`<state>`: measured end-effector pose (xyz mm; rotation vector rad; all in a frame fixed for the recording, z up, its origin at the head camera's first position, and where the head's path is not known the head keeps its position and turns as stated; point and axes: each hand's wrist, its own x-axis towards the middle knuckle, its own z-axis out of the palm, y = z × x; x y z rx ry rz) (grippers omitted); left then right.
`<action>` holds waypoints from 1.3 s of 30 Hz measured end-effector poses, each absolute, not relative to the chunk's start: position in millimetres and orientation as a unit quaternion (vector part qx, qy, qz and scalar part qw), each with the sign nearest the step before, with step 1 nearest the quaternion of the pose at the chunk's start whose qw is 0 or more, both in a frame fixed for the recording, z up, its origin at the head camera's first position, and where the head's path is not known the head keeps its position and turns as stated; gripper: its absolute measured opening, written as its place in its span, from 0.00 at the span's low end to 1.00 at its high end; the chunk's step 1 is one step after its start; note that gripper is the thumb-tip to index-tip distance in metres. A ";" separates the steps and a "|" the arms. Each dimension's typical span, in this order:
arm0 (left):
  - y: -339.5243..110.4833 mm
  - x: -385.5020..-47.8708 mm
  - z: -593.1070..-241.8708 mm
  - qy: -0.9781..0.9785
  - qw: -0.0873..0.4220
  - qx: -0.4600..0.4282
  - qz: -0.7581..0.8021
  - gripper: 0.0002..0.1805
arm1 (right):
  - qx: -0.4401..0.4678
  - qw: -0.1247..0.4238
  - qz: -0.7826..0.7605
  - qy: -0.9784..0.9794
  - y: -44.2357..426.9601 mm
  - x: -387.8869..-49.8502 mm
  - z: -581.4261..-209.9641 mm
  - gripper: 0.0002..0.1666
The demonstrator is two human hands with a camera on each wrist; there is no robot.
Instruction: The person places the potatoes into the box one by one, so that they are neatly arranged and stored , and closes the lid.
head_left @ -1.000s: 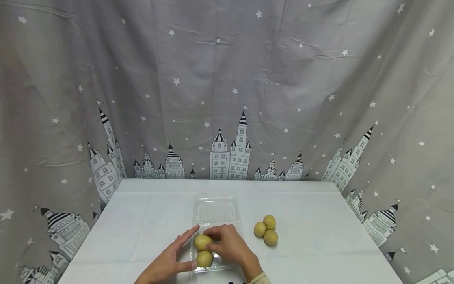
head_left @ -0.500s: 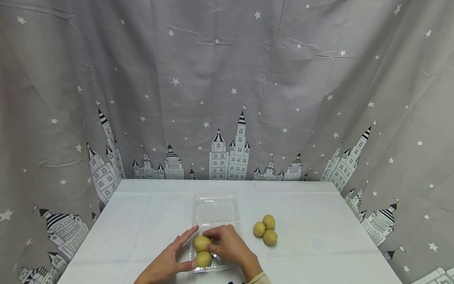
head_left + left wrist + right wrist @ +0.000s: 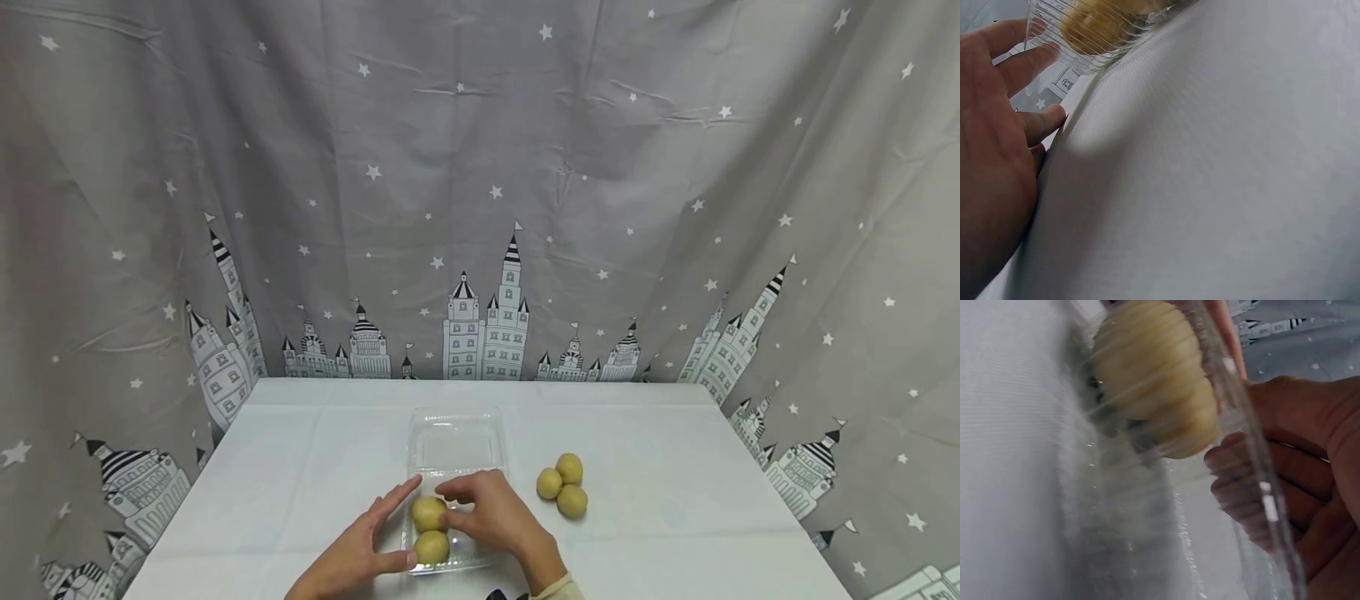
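Near potato (image 3: 431,547) lies in the front left part of the clear plastic box (image 3: 467,560), next to the box's left wall. Left hand (image 3: 358,543) is spread wide along that wall, thumb apart from the fingers, gripping nothing; the left wrist view shows fingertips at the ribbed plastic. Far potato (image 3: 428,513) sits just behind the near one, also inside the box. Right hand (image 3: 497,517) reaches over the box from the right; thumb and forefinger stand apart beside the far potato, not closed round it. Contact at the thumb: cannot tell. A pale sleeve (image 3: 564,588) shows at the right wrist. Three loose potatoes (image 3: 572,502) cluster on the white table (image 3: 675,475), right of the box. Lid (image 3: 456,442) lies folded back, away from the person. Grey curtain (image 3: 600,167), printed with stars and castles, hangs behind.
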<state>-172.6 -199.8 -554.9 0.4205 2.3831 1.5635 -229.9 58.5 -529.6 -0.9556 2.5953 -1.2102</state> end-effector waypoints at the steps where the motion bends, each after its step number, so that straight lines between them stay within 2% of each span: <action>1: -200.0 -172.9 -555.0 0.819 0.132 0.144 0.540 0.52 | -0.318 0.061 -0.403 0.856 59.9 -229.3 -528.4 0.20; 17: -200.9 -172.2 -558.2 0.806 0.128 0.159 0.556 0.52 | -0.317 0.092 -0.431 0.840 88.3 -228.7 -514.0 0.27; 34: -201.8 -173.1 -567.0 0.797 0.072 0.203 0.564 0.51 | -0.305 0.128 -0.448 0.830 136.4 -229.3 -494.7 0.33; 39: -202.1 -173.5 -566.4 0.800 0.079 0.199 0.561 0.52 | -0.306 0.133 -0.472 0.816 154.5 -229.1 -493.2 0.33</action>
